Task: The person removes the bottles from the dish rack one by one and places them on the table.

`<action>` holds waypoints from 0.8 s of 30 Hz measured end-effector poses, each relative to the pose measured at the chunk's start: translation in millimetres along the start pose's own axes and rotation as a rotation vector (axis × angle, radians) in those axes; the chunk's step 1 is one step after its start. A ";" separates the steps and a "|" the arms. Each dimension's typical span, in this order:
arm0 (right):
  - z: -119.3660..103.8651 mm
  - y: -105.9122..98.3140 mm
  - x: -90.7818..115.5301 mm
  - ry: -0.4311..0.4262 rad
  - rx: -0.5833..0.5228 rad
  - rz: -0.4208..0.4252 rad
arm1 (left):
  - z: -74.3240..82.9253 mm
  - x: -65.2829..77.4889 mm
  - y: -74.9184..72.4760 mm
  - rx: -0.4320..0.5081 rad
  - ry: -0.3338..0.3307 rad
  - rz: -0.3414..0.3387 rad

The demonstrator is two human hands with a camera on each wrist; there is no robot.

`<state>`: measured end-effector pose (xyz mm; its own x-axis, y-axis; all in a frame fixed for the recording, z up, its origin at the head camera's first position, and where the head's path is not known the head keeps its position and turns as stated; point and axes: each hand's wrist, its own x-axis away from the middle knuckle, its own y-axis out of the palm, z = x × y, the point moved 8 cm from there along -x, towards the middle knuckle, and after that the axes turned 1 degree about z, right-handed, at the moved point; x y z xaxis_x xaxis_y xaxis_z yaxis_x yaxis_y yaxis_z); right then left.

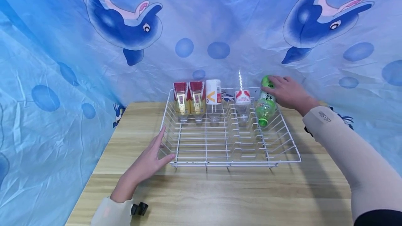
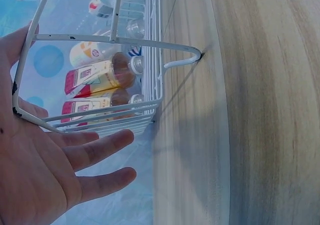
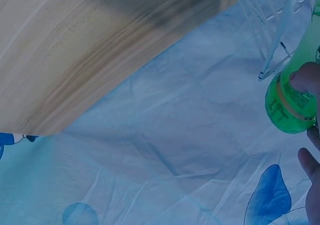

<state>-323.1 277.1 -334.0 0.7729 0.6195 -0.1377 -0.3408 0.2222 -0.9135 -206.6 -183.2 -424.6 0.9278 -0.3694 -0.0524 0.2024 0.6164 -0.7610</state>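
Note:
A green bottle stands cap down at the back right of a white wire rack, leaning slightly. My right hand grips it near its upturned base, which also shows as green plastic with a printed band in the right wrist view. At the rack's front left corner is my left hand, fingers spread and straight along the rim, palm against the wire in the left wrist view. Along the rack's back row, other bottles stand upside down: two with red and gold labels, a white-labelled bottle and a clear bottle.
The rack sits on a wood-grain table, towards its back edge. Behind and at the sides hangs a blue sheet printed with dolphins. Raised wire dividers run along the rack's right half.

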 end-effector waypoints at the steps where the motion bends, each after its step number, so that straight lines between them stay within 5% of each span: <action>1: -0.5 -0.4 0.1 -0.003 -0.002 0.013 | 0.1 0.1 -0.4 -0.004 0.002 0.002; 24: -18.0 -9.6 3.7 0.009 -0.080 0.026 | 6.0 -1.5 -5.2 -0.107 0.026 -0.017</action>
<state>-307.4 263.7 -332.6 0.7689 0.6177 -0.1650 -0.3175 0.1448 -0.9371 -207.1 -181.7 -416.7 0.9156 -0.3984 -0.0547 0.1822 0.5322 -0.8268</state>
